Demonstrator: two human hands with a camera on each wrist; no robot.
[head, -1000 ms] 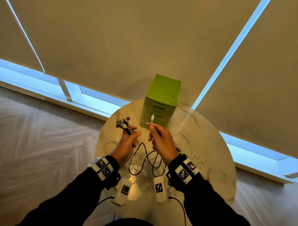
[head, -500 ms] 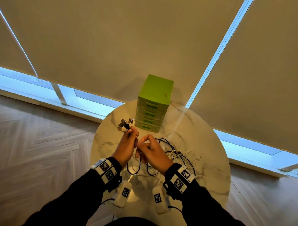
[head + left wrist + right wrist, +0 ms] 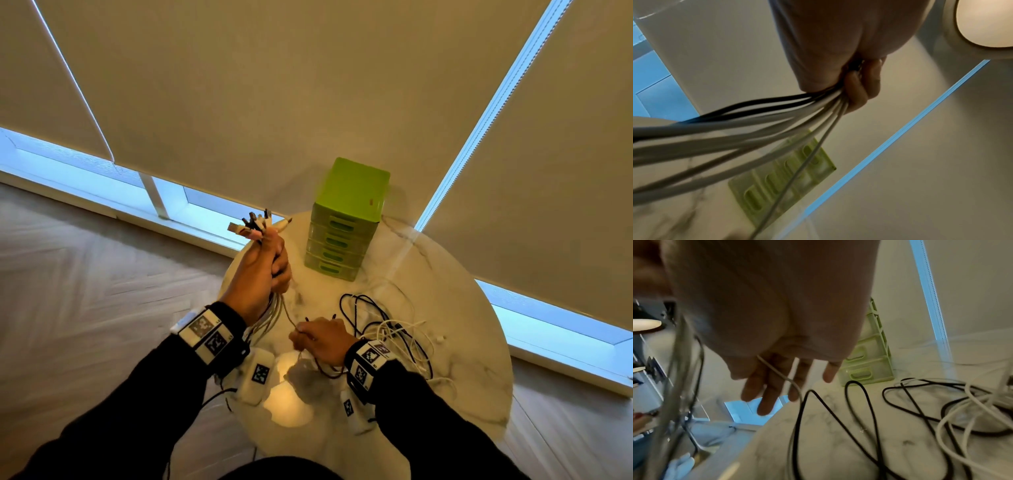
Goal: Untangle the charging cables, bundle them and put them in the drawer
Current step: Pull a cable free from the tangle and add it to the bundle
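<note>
We're seeing the black and white charging cables (image 3: 270,313) now gathered, plug ends up, in the clenched left hand (image 3: 262,270), lifted higher than before; the right hand (image 3: 322,339) has dropped to the round marble table (image 3: 445,274), and only the right wrist view shows its fingers (image 3: 764,386) loose, one thin white strand (image 3: 781,374) running through, green plastic drawer unit (image 3: 346,219) shut.

I see black and white cables (image 3: 920,402), a lime-green drawer box (image 3: 349,219), a white marble table (image 3: 445,274) with grey veins.
</note>
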